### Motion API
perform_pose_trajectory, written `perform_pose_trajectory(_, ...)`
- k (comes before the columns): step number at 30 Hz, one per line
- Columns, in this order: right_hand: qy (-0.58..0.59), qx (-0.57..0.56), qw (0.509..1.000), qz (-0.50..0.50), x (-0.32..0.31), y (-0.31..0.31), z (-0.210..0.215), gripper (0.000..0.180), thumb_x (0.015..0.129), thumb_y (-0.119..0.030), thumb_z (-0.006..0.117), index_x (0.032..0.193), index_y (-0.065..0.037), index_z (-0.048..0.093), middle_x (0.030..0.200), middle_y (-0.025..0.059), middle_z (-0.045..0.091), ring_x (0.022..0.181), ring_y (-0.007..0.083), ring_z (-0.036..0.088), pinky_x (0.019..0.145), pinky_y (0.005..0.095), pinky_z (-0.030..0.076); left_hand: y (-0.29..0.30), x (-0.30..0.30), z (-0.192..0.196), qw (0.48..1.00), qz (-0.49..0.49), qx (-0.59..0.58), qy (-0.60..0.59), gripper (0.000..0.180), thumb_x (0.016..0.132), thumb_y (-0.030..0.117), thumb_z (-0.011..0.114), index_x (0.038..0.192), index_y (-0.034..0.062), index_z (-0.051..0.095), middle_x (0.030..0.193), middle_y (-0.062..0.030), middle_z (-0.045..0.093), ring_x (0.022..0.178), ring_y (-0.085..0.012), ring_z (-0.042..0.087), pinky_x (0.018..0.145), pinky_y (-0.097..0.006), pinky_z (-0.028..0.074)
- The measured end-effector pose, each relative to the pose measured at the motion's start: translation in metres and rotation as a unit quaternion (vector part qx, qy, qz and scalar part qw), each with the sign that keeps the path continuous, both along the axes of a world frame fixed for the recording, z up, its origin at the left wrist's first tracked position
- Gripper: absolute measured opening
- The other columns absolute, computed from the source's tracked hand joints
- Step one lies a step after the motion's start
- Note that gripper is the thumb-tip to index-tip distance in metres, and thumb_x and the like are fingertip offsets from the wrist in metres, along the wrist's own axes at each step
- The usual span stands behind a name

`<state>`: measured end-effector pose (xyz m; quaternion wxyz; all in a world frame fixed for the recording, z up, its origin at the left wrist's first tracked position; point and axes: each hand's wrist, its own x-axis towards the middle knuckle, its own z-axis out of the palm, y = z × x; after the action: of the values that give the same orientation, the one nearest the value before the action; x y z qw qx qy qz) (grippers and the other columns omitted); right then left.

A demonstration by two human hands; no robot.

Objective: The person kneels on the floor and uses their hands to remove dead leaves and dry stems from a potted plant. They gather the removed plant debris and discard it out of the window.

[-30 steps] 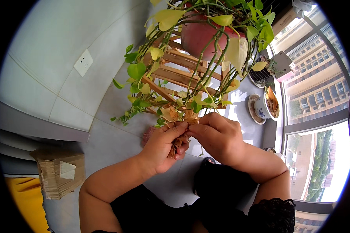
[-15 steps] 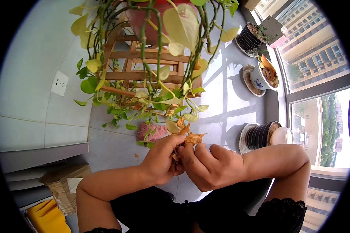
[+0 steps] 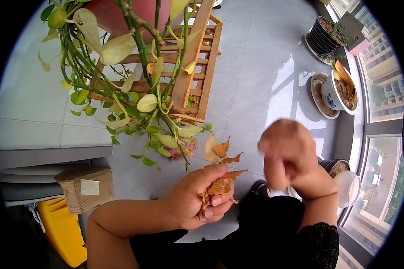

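My left hand is closed around a bunch of dry brown leaves. Some crumpled leaves stick out above my thumb, among them a paler yellow one. Apart from it, to the right, my right hand is raised and smeared by motion; its fingers are bent, and whether they hold anything is not visible. Beyond my left hand hangs a trailing vine plant with green and yellowing leaves. It spills from a pink pot over a slatted wooden stand.
Along the window at right stand a black striped pot, a white pot with a withered plant on a saucer, and another dark pot beside a white round container. A cardboard box and a yellow item lie at lower left.
My right hand has come away from the left and moved up and right. The dry leaves stay in my left hand. The view has shifted, with the plant and stand now farther left.
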<state>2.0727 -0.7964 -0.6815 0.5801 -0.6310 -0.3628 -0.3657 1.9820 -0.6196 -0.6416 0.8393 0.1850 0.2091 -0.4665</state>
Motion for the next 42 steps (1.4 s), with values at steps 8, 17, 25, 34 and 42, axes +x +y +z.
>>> perform_pose_trajectory(8,0.285,-0.435,0.853,-0.041,0.104,0.088,-0.111,0.015,0.075,-0.018,0.069,0.081,-0.005,0.066,0.081,0.0118,0.061,0.067,0.0289,0.062,0.061,0.0369,0.050,-0.047,0.022,-0.074,0.967,0.238,-0.090,0.010,0.041,0.098,0.039,0.037,0.068,0.0120,0.044,0.059,0.0001,0.042,0.039,-0.0093,0.035,0.031,-0.021,0.026)
perform_pose_trajectory(17,0.535,-0.212,0.691,0.437,0.058,0.009,-0.043,0.009,0.079,-0.006,0.071,0.081,0.001,0.067,0.072,-0.0014,0.064,0.061,0.0053,0.053,0.055,0.0232,0.044,-0.021,0.014,-0.129,0.949,0.302,-0.067,0.056,0.034,0.096,0.039,0.042,0.072,0.0150,0.048,0.064,0.0009,0.045,0.043,-0.0081,0.038,0.033,-0.019,0.026)
perform_pose_trajectory(25,0.303,-0.393,0.847,0.189,0.003,-0.003,-0.068,0.017,0.065,-0.004,0.075,0.080,-0.006,0.068,0.072,0.0071,0.056,0.057,0.0225,0.057,0.055,0.0313,0.047,-0.034,0.007,-0.141,0.954,0.288,-0.043,0.074,0.031,0.094,0.038,0.047,0.077,0.0139,0.057,0.071,0.0031,0.052,0.045,-0.0060,0.042,0.034,-0.017,0.029)
perform_pose_trajectory(34,0.267,-0.367,0.885,0.102,0.032,0.033,-0.082,0.022,0.074,-0.012,0.071,0.095,-0.009,0.066,0.073,0.0095,0.061,0.062,0.0244,0.059,0.055,0.0350,0.047,-0.021,-0.017,-0.180,0.967,0.248,0.001,0.051,0.038,0.092,0.040,0.049,0.067,0.0118,0.047,0.059,0.0037,0.043,0.042,-0.0058,0.036,0.033,-0.019,0.027)
perform_pose_trajectory(42,0.149,-0.349,0.924,0.052,0.038,0.100,-0.098,0.022,0.077,-0.020,0.068,0.098,-0.014,0.064,0.076,0.0086,0.062,0.067,0.0302,0.060,0.058,0.0401,0.050,-0.007,-0.022,-0.176,0.967,0.253,0.018,0.028,0.032,0.096,0.035,0.045,0.070,0.0159,0.049,0.056,0.0024,0.042,0.037,-0.0076,0.034,0.029,-0.020,0.025)
